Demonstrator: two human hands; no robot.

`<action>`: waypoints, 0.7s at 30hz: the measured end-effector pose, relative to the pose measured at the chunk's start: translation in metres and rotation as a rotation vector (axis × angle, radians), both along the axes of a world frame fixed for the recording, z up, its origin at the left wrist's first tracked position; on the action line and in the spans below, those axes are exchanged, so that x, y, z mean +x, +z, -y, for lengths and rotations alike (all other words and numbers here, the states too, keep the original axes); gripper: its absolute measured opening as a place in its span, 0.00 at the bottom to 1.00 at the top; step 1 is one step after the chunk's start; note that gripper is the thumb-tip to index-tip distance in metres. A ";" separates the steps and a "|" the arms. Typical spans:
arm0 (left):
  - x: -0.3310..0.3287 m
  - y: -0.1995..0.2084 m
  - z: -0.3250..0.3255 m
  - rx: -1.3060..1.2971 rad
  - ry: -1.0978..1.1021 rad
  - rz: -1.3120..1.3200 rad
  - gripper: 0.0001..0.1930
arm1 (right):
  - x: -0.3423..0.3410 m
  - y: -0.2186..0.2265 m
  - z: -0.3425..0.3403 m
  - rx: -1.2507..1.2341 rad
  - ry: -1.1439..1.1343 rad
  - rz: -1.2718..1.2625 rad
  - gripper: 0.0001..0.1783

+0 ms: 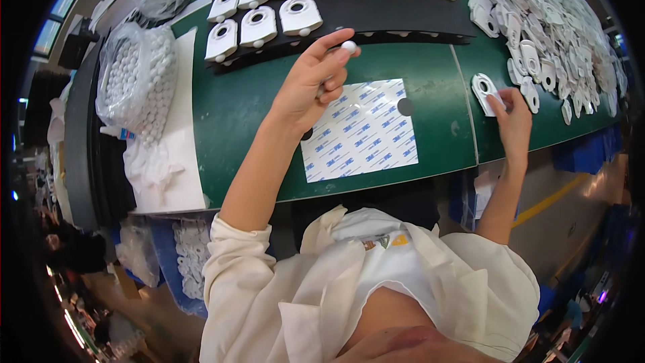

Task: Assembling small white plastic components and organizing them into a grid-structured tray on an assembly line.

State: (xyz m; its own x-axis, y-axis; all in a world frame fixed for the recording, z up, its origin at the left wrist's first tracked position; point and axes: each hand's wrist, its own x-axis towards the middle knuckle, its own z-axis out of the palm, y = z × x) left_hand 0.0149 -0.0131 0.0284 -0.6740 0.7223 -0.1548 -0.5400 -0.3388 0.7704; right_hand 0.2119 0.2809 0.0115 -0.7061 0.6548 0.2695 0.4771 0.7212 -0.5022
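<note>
1 smooth white ball point(349, 47) is pinched by thumb and forefinger of the left hand point(312, 84). 1 flat, round-ended, plastic-looking white piece point(486, 99) with a rounded opening is gripped between closed fingertips of the right hand point(516, 111) over a green tabletop point(245, 121). Grey floor point(554, 235) is crossed by a yellow stripe point(549, 202).

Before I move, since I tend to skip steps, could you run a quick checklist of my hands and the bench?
1. White ball in left hand: ok, between thumb and index finger.
2. White piece in right hand: ok, at its lower right edge.
3. Firmness of the right grip: cannot tell.
4. Ball and piece together: not ok, they are apart.
5. Patterned sheet flat on the green table: ok.
6. Front row on the black board filled across: not ok, three pieces toward the left.
</note>
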 end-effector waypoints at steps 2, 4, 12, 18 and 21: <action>-0.002 -0.005 0.001 0.007 0.011 -0.003 0.14 | -0.002 0.008 -0.002 -0.087 0.048 0.076 0.16; -0.003 -0.006 0.003 -0.031 -0.003 -0.023 0.14 | -0.006 0.019 0.002 -0.095 0.128 0.160 0.15; -0.006 -0.013 0.003 -0.031 0.006 0.048 0.14 | -0.043 0.049 0.084 -0.414 0.470 -0.068 0.07; -0.008 -0.015 0.000 0.016 0.030 0.040 0.15 | -0.069 -0.003 0.140 -0.908 0.668 -0.204 0.07; -0.008 -0.015 -0.001 0.017 0.050 0.029 0.14 | -0.073 -0.008 0.148 -0.933 0.670 -0.200 0.07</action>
